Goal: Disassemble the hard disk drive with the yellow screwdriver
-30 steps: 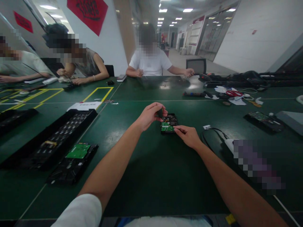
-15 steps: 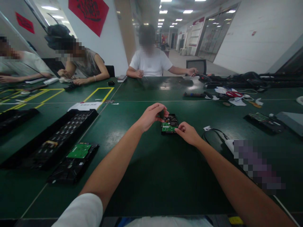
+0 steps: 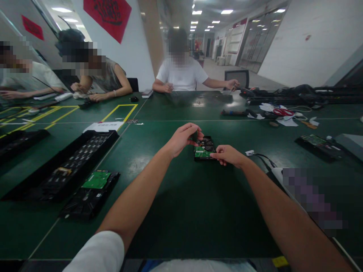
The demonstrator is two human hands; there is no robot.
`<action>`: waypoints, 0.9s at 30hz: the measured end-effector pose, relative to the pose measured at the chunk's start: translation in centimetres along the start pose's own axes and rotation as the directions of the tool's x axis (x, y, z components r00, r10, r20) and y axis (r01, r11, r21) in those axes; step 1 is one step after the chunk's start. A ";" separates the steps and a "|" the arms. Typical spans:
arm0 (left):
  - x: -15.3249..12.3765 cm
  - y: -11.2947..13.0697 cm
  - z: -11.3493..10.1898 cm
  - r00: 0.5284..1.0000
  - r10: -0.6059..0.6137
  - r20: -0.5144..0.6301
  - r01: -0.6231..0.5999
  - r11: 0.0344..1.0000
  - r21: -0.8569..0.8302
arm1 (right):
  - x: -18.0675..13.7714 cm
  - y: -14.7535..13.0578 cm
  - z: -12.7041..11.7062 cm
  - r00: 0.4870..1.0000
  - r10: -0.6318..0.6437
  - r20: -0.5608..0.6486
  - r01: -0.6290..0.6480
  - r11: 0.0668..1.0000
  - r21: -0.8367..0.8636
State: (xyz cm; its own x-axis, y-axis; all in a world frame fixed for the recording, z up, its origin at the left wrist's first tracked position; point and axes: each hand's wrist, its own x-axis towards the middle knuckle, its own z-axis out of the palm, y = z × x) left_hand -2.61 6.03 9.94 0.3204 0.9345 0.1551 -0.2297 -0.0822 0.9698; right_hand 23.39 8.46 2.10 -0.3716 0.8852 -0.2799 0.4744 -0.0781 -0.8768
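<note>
A black hard drive (image 3: 204, 148) with a green circuit board lies flat on the green table (image 3: 181, 211) in front of me. My left hand (image 3: 183, 138) hovers over its far left corner, fingers pinched round a small dark tool (image 3: 194, 136) that I cannot name for sure. My right hand (image 3: 228, 155) rests at the drive's near right corner, fingers curled and pinched against its edge; what they hold, if anything, is too small to make out.
To the left lie a long black tray (image 3: 70, 162) of parts and another drive with a green board (image 3: 95, 185). A black cable (image 3: 262, 158) and a white device sit right of my hand. Three people work across the table. Tools and papers (image 3: 272, 111) clutter the far right.
My right hand has slid a little to the right along the drive's near edge and curled tighter. The left hand stays over the drive's far corner.
</note>
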 end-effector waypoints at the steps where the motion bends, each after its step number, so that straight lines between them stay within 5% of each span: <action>1: 0.0 -0.1 0.0 1.000 0.001 -0.001 -0.001 1.000 0.000 | 0.0 0.0 0.0 1.000 -0.003 -0.008 0.003 1.000 -0.002; 13: 0.0 0.0 0.1 1.000 -0.009 -0.003 0.009 1.000 0.009 | -0.3 0.1 0.2 0.999 -0.023 -0.037 0.023 1.000 -0.016; 27: 0.0 0.0 0.3 1.000 -0.014 0.012 0.014 0.999 0.028 | -1.1 0.8 1.1 0.965 -0.109 -0.238 0.060 0.978 -0.202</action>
State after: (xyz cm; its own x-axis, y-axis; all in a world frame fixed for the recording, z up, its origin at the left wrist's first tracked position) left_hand -2.33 5.94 9.96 0.3346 0.9314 0.1434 -0.1990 -0.0789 0.9768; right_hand 23.30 6.88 1.26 -0.2205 0.9719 -0.0821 0.6024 0.0695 -0.7952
